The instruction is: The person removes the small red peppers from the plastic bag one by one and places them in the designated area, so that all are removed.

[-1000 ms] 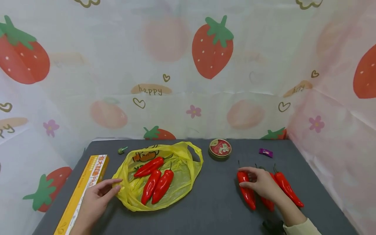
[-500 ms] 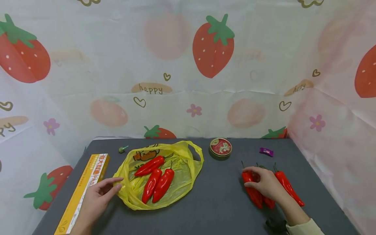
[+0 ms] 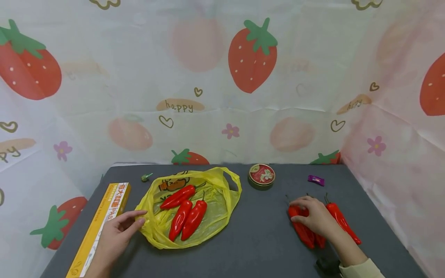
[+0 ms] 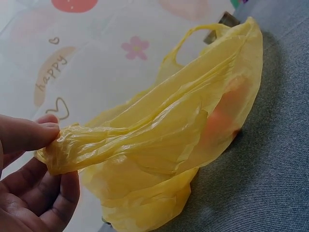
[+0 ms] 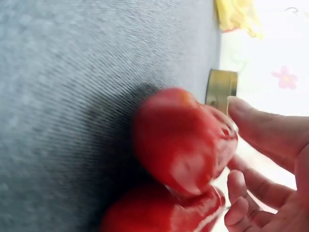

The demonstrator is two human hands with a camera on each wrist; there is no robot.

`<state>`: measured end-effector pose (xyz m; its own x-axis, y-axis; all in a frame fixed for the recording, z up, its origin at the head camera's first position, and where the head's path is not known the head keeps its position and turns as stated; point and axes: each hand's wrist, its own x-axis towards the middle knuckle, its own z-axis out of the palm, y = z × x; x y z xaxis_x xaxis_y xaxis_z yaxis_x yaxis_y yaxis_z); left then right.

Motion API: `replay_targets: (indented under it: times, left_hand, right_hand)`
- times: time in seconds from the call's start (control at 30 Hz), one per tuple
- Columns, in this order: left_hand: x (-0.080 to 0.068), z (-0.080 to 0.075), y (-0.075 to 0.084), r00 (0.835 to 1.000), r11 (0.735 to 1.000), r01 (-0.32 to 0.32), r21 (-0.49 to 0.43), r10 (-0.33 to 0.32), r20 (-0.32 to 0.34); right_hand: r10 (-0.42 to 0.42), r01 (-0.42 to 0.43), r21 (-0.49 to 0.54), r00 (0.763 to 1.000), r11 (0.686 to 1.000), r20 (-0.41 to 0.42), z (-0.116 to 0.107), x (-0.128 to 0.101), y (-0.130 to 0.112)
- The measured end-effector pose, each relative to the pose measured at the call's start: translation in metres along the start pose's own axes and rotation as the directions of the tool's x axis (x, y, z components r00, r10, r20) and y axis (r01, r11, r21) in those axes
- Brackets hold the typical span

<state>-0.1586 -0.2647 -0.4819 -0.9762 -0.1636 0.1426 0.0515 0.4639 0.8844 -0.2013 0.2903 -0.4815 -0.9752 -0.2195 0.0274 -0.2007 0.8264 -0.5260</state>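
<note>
- Three glossy, long red peppers (image 3: 180, 220) lie inside a thin, translucent yellow plastic bag (image 3: 217, 222), its mouth spread wide on the dark grey cloth-covered table (image 3: 257, 239); that portion looks done.
- The left hand (image 3: 116, 233) pinches the bag's gathered left edge between thumb and fingers.
- The right hand (image 3: 316, 216) curls thumb and fingers round the stem end of a shiny red pepper (image 3: 303, 231) outside the bag; how firmly, I cannot tell.
- Just beside that one, a second red pepper (image 3: 320, 241) is partly hidden by the hand; a third red pepper (image 3: 342, 224) lies to its right.
- By count, the work seems half done: three inside, three outside.
</note>
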Motion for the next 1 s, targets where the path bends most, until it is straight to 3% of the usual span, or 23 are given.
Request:
replay_targets:
  times: [0.3,0.53,1.0]
  left_hand:
    - [-0.001,0.000,0.002,1.000,1.000,0.025,0.012,-0.025,0.005]
    - [-0.002,0.001,0.002,1.000,1.000,-0.018,-0.014,0.018,0.008]
    - [-0.002,0.000,-0.001,1.000,1.000,0.005,-0.028,-0.005,0.016]
  right_hand:
    - [-0.068,0.075,0.117,0.996,0.990,-0.059,-0.005,0.002,-0.016]
    - [-0.084,0.095,0.254,0.995,0.963,-0.056,-0.003,0.012,-0.042]
    - [-0.149,0.153,0.340,0.988,0.928,-0.036,0.016,0.039,-0.094]
